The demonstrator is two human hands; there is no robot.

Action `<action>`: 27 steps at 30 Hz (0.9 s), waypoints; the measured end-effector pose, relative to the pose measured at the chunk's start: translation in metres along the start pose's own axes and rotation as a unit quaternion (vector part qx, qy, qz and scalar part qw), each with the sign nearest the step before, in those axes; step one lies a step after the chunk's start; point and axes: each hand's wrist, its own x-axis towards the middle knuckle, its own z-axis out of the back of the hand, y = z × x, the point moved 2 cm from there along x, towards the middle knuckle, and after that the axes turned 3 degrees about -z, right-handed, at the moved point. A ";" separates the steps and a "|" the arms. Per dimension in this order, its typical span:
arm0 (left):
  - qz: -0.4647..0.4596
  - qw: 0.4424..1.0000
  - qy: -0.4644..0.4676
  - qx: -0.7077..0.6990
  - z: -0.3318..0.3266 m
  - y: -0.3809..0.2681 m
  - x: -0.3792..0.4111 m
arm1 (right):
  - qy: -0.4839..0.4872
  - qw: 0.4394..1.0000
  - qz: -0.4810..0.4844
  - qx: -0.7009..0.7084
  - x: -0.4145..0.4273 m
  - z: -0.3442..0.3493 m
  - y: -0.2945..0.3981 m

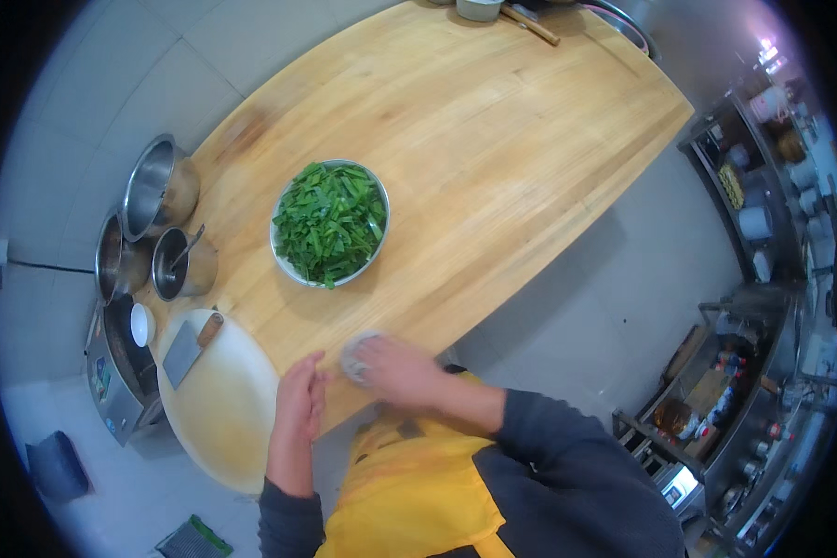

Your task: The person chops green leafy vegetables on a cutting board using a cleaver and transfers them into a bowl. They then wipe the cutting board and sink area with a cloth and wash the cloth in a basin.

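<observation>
My right hand (401,370) is pressed on a pale grey cloth (357,359), on the wooden table near its front edge; motion blurs both. My left hand (303,394) is held just to the left, between the cloth and the round white cutting board, with its fingers apart and nothing seen in it. Beyond my hands stands a metal bowl (388,222) heaped with chopped green leaves (330,223). A cleaver (183,354) with a wooden handle lies on the cutting board (220,418) at the left.
Steel pots (181,185) stand by the tiled wall, one (199,268) with a utensil inside. A white bowl (143,325) sits beside the cutting board. A wooden rod (530,24) lies at the table's (460,139) far end. Metal shelving (718,188) and kitchen equipment line the right.
</observation>
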 end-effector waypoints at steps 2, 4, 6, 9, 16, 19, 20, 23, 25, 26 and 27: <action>-0.007 1.000 0.019 0.006 -0.024 -0.024 0.031 | -0.003 0.996 -0.063 -0.065 -0.023 0.043 -0.034; -0.020 0.999 0.037 -0.011 -0.036 -0.042 0.060 | -0.043 0.970 -0.137 -0.198 -0.034 0.103 -0.084; -0.034 0.997 0.050 -0.050 -0.047 -0.052 0.085 | -0.172 0.930 -0.224 -0.236 -0.058 0.140 -0.157; -0.034 0.997 0.008 -0.064 -0.051 -0.055 0.107 | -0.220 0.890 -0.274 -0.292 -0.054 0.164 -0.182; -0.026 0.998 -0.015 -0.048 -0.049 -0.060 0.115 | -0.211 0.913 -0.241 -0.252 -0.047 0.167 -0.172; -0.025 0.998 -0.033 -0.052 -0.047 -0.062 0.104 | -0.182 0.925 -0.223 -0.247 -0.039 0.180 -0.195; -0.019 0.997 -0.045 -0.052 -0.047 -0.063 0.097 | -0.189 0.926 -0.217 -0.243 -0.031 0.185 -0.204; -0.029 0.993 -0.091 -0.069 -0.031 -0.060 0.067 | -0.205 0.929 -0.207 -0.230 0.011 0.183 -0.226; -0.038 0.987 -0.131 -0.081 -0.022 -0.064 0.040 | -0.217 0.926 -0.202 -0.233 0.054 0.175 -0.232; -0.038 0.985 -0.139 -0.094 -0.013 -0.061 0.028 | -0.227 0.924 -0.195 -0.238 0.078 0.165 -0.228; -0.040 0.982 -0.149 -0.107 -0.002 -0.058 0.016 | -0.206 0.933 -0.197 -0.218 0.102 0.147 -0.223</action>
